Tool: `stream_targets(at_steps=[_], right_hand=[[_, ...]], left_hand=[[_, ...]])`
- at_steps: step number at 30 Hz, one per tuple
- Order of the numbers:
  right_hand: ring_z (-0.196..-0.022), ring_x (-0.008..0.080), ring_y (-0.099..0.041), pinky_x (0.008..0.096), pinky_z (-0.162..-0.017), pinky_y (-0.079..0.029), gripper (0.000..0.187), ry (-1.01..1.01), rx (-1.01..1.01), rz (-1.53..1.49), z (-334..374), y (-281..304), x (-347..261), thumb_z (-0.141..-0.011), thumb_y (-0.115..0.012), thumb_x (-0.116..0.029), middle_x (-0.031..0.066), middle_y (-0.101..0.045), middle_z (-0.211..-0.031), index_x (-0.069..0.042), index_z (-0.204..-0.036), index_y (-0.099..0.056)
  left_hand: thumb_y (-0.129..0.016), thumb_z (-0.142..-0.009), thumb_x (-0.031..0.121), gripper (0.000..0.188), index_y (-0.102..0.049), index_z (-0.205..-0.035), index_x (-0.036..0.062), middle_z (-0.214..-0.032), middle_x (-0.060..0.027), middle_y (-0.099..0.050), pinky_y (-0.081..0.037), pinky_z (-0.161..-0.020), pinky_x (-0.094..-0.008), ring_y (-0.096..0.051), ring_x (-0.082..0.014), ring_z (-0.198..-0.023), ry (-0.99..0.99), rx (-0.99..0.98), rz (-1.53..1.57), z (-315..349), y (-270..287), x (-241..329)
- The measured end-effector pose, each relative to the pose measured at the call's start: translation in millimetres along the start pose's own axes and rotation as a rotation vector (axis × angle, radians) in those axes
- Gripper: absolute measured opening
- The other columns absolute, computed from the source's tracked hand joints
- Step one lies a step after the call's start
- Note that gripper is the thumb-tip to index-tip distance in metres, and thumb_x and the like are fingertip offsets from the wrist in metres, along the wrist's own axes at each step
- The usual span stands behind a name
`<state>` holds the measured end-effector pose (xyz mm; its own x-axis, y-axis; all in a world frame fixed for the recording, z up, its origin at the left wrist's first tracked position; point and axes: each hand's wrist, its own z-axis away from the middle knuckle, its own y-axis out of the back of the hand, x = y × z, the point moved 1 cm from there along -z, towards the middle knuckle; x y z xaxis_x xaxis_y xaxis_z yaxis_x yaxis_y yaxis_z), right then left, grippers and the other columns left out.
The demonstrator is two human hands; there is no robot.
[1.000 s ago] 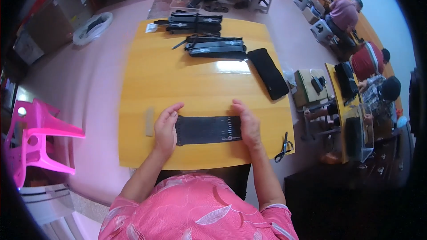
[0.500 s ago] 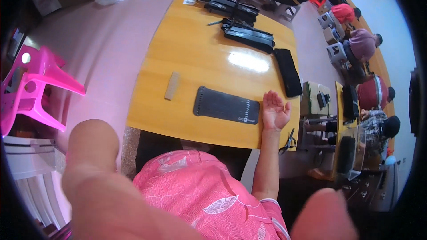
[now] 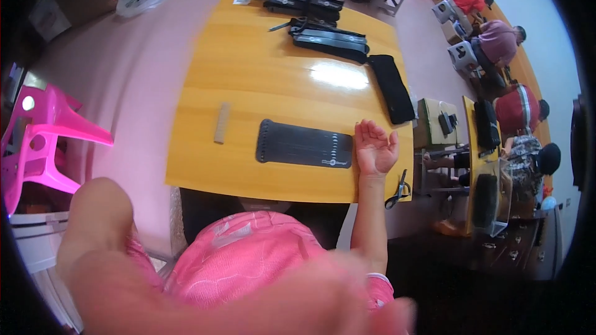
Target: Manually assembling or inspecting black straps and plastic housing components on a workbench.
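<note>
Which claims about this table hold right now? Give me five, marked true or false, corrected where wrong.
1. The right hand lies palm up beside the black flat rectangular sheet. True.
2. The left hand is flat on the sheet. False: the left hand is blurred in the lower foreground, away from it.
3. A short flat tan strip lies left of the sheet. True.
4. The black scissors lie on the strip. False: the black scissors lie near the table's near right corner.
5. A bright pink plastic stool stands left of the wood-coloured table. True.
</note>
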<state>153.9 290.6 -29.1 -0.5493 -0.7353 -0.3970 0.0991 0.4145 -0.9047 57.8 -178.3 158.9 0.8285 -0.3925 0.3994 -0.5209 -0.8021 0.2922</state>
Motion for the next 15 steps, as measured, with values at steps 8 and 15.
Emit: stream_targets(at_steps=[8,15], right_hand=[[-0.112,0.0308,-0.057,0.044,-0.102,-0.04,0.049,0.087,0.103,0.582,-4.2,-25.6,21.6,-0.098,-0.036,-0.035,0.0191,-0.064,-0.112,0.003,-0.105,-0.065],[-0.123,0.0397,-0.046,0.0431,-0.105,-0.035,0.041,0.197,-0.113,2.439,34.1,-63.6,26.0,-0.089,-0.055,-0.006,0.0261,-0.049,-0.131,0.007,-0.127,-0.049]], left_hand=[[-0.063,-0.074,0.003,0.028,-0.06,-0.102,-0.0002,-0.105,-0.0152,-0.064,-0.048,-0.082,-0.0391,-0.06,-0.0308,-0.097,0.086,-0.015,-0.097,-85.8,-25.5,-69.0],[-0.064,-0.074,0.003,0.029,-0.06,-0.103,-0.0009,-0.106,-0.0151,-0.064,-0.047,-0.083,-0.0393,-0.06,-0.0306,-0.098,0.189,-0.008,-0.274,-145.6,-124.2,-87.9]])
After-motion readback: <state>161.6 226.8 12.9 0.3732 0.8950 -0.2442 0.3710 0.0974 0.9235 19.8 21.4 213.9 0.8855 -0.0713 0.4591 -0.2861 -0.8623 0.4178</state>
